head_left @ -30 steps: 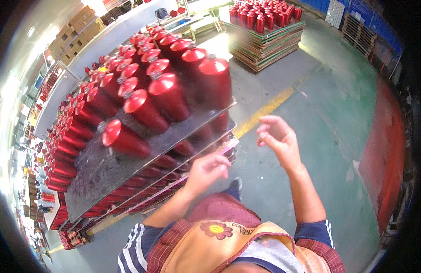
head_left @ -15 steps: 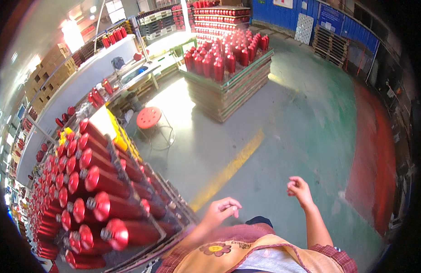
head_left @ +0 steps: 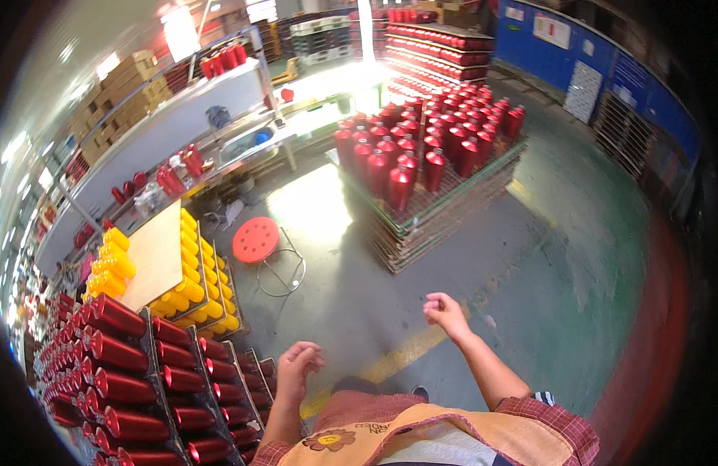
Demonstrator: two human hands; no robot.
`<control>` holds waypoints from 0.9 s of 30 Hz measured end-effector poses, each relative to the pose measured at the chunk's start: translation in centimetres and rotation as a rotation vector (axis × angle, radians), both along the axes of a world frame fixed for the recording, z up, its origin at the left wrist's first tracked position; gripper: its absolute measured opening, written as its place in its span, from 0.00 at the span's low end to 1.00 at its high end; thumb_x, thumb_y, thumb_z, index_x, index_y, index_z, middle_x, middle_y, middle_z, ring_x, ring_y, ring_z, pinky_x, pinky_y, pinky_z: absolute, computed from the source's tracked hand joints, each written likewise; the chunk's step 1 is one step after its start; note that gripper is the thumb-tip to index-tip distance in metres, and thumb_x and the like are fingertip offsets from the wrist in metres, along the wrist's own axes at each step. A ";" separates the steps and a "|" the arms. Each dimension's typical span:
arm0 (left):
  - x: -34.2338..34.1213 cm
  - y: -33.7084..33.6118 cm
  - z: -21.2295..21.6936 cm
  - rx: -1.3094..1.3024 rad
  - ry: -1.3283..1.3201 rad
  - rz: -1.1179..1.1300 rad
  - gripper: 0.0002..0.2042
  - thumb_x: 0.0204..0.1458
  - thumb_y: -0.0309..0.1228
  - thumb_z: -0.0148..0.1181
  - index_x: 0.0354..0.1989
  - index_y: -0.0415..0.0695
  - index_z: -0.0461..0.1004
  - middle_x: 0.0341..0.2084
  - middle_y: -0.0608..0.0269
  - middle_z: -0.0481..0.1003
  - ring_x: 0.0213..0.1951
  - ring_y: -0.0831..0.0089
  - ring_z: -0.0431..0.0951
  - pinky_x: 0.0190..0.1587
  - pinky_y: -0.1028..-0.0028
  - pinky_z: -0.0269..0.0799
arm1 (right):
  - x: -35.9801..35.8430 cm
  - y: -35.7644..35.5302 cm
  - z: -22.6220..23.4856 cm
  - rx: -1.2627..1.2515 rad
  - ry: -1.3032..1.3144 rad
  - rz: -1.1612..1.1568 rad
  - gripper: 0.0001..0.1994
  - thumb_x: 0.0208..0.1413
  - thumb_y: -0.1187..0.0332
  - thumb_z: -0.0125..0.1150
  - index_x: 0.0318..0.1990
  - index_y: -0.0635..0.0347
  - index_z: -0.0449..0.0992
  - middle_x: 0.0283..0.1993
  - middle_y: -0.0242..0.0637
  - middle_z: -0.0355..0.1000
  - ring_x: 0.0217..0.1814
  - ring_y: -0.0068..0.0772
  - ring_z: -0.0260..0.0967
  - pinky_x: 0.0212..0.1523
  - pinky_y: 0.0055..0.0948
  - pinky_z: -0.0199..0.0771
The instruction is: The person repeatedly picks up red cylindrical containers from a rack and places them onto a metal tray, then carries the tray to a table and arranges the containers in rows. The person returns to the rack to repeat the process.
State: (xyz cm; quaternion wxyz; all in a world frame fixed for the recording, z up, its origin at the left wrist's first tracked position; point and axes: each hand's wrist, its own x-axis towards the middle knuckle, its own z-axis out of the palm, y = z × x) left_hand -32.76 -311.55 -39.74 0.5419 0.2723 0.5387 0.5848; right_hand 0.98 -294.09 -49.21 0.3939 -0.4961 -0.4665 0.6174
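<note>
Green-grey floor runs between loaded stacks; you appear to be walking through, so an unhurried line seems best. Ahead, the stack of boards carries upright, narrow-necked red bottles; give its corner room, since a knock could topple the outer ones. Close on your left, tiered boards bear more glossy red bottles; better keep that elbow tucked in. Beyond them, stacked yellow bottles, then the round red stool, whose wire legs could catch a foot. Your left hand is near the tiers, your right hand out over floor; both released, fingers loosely curled, nothing visible in either, no bottle touched.

Against half a second ago: the stack ahead sits lower, farther right and larger in view; the yellow bottles, mostly hidden then, show plainly; both hands appear farther left.
</note>
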 end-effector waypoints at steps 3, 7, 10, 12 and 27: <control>-5.1 5.6 -0.9 -0.009 0.029 0.166 0.07 0.60 0.29 0.55 0.41 0.40 0.76 0.25 0.64 0.77 0.28 0.78 0.77 0.30 0.79 0.70 | -7.6 10.6 0.5 0.082 0.037 0.098 0.20 0.52 0.79 0.63 0.54 0.61 0.72 0.43 0.33 0.73 0.39 0.22 0.70 0.35 0.24 0.76; -14.8 15.3 -3.3 -0.038 0.021 0.369 0.09 0.60 0.30 0.54 0.45 0.42 0.75 0.27 0.64 0.78 0.27 0.78 0.77 0.30 0.80 0.70 | -16.1 22.5 -0.7 0.163 0.040 0.162 0.23 0.48 0.83 0.60 0.55 0.60 0.72 0.45 0.32 0.71 0.37 0.20 0.68 0.34 0.23 0.74; -22.4 25.2 -4.1 -0.097 -0.029 0.376 0.10 0.60 0.31 0.54 0.47 0.43 0.75 0.32 0.64 0.79 0.29 0.78 0.77 0.31 0.80 0.70 | -20.9 29.6 -0.4 0.109 -0.104 0.061 0.24 0.45 0.84 0.59 0.54 0.59 0.74 0.44 0.28 0.69 0.37 0.18 0.65 0.38 0.20 0.71; -26.5 33.0 -4.2 -0.045 -0.056 0.259 0.11 0.60 0.32 0.55 0.49 0.43 0.75 0.37 0.63 0.79 0.32 0.78 0.76 0.33 0.80 0.70 | -23.3 33.7 0.3 0.037 -0.151 -0.006 0.24 0.45 0.82 0.59 0.53 0.59 0.75 0.39 0.25 0.65 0.37 0.17 0.64 0.37 0.18 0.68; -45.9 83.7 -6.0 -0.187 -0.036 0.082 0.10 0.57 0.33 0.57 0.43 0.41 0.76 0.30 0.63 0.77 0.26 0.76 0.74 0.25 0.79 0.69 | -50.2 71.3 2.0 0.040 0.093 0.197 0.20 0.60 0.70 0.58 0.60 0.58 0.68 0.44 0.30 0.79 0.36 0.16 0.70 0.31 0.21 0.70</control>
